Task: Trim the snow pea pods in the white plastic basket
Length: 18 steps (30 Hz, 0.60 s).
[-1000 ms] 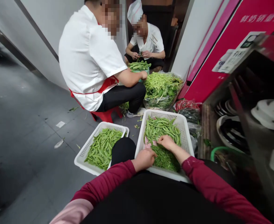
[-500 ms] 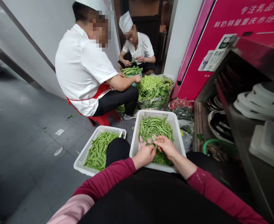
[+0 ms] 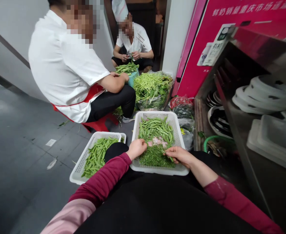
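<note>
On my lap stands a white perforated plastic basket. Green pea pods lie in its far half, and a heap of fine green trimmings fills the near half. Between them shows a patch of red-and-white lining. My left hand is closed over the basket's left side; whatever its fingers hold is hidden. At the right, my right hand pinches a green pea pod above the trimmings. A second white basket with more pea pods sits to the left by my knee.
A co-worker in white sits on a red stool; another person squats beyond. A large bag of green stems stands ahead. At right are a metal shelf with stacked white dishes and a green-rimmed tub.
My hands, together over the basket's middle before, have moved apart: left hand to the left side, right hand nearer me over the trimmings. The view has shifted slightly right.
</note>
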### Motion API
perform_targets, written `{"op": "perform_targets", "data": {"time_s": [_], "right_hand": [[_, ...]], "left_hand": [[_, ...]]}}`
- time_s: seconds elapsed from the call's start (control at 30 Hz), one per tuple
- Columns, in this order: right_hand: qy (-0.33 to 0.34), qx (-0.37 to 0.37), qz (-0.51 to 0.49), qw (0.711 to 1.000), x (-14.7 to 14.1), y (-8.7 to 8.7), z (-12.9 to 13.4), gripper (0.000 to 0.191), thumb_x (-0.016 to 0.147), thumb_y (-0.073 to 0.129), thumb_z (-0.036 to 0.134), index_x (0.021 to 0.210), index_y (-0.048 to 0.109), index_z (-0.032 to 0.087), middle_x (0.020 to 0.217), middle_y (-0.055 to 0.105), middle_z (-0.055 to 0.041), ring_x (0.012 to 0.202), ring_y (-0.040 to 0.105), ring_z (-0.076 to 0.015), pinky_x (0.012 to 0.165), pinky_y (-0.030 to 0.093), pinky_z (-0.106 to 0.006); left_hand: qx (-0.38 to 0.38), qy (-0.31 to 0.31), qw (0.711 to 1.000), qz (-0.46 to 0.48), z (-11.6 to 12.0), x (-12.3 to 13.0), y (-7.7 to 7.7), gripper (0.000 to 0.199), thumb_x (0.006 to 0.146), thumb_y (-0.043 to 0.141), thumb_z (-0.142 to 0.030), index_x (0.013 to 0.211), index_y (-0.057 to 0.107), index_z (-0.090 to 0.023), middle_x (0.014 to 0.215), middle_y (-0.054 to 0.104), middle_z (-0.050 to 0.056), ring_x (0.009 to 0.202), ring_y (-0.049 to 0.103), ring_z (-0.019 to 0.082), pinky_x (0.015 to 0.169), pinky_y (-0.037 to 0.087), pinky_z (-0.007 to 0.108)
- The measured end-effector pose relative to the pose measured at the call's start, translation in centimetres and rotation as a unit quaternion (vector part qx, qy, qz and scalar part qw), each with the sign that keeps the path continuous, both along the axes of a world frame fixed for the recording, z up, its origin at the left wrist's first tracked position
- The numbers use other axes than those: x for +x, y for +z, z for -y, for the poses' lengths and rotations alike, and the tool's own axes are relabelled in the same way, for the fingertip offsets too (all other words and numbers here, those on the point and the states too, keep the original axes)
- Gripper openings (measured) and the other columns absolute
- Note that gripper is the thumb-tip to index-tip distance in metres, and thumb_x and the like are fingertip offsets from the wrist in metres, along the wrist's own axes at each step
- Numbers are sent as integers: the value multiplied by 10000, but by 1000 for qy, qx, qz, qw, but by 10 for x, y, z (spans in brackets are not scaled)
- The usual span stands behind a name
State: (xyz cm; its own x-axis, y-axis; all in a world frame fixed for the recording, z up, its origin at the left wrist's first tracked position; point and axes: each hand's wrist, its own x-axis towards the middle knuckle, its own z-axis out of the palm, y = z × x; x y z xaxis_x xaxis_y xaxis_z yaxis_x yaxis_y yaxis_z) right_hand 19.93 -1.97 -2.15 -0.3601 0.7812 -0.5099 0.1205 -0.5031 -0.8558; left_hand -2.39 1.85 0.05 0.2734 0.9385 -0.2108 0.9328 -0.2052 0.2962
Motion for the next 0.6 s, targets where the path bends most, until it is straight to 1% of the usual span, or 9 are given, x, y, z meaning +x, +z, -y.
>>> {"op": "perform_targets", "data": {"time_s": [0.07,0.13,0.23,0.33,0.4,0.43,0.47,0.53,0.6], "right_hand": [[1,13,13,1000,2,-3,4,304,641,617,420,718,606,127,353,405,82,300,302,-45,339,191,-180],[18,36,45,998,-1,-4,6,273,668,592,408,673,602,136,362,428,69,313,331,-51,347,215,-181],[75,89,108,987,-7,0,6,237,707,550,366,612,597,154,409,482,44,356,383,-67,373,263,-192],[164,181,167,955,-14,10,7,180,688,572,320,582,611,179,469,542,31,425,437,-89,424,297,-205],[191,249,193,930,-21,16,9,150,683,580,289,567,609,198,505,572,27,496,486,-112,492,332,-217],[178,279,203,922,-25,17,11,156,697,567,284,567,603,206,529,585,22,537,509,-125,532,348,-225],[143,302,211,919,-29,17,12,174,723,541,291,580,598,211,557,599,14,566,524,-135,566,361,-235],[25,307,222,925,-37,10,10,225,781,468,337,633,583,213,596,611,-8,567,533,-146,591,380,-249],[-112,273,210,932,-42,-2,2,268,817,398,397,719,558,205,625,616,-31,548,540,-153,576,402,-257]], "left_hand": [[37,-87,996,10,9,8,2,296,794,414,-257,1048,534,-164,943,590,68,801,568,156,683,416,240],[65,-189,980,8,22,18,6,341,798,430,-268,1123,472,-173,1042,544,86,839,564,165,687,429,249],[50,-298,953,-32,33,30,12,215,824,378,-224,941,538,-142,872,570,89,747,574,169,654,443,266],[18,-336,942,-9,33,30,12,164,792,417,-221,758,550,-131,723,571,63,663,566,161,625,439,262],[3,-291,954,69,33,27,7,164,764,437,-222,669,539,-133,660,560,39,629,548,140,608,427,238],[-8,-241,963,123,33,27,2,177,762,420,-208,645,531,-134,623,545,25,604,533,123,591,418,222],[-22,-171,969,179,34,27,-3,198,769,387,-195,642,526,-134,581,521,10,564,511,104,561,408,205],[-69,-10,962,264,37,27,-16,262,791,290,-168,692,531,-131,494,448,-25,451,439,75,478,375,182],[-135,95,945,282,40,27,-28,317,790,229,-146,753,542,-123,446,395,-46,373,377,69,419,347,178]]}}
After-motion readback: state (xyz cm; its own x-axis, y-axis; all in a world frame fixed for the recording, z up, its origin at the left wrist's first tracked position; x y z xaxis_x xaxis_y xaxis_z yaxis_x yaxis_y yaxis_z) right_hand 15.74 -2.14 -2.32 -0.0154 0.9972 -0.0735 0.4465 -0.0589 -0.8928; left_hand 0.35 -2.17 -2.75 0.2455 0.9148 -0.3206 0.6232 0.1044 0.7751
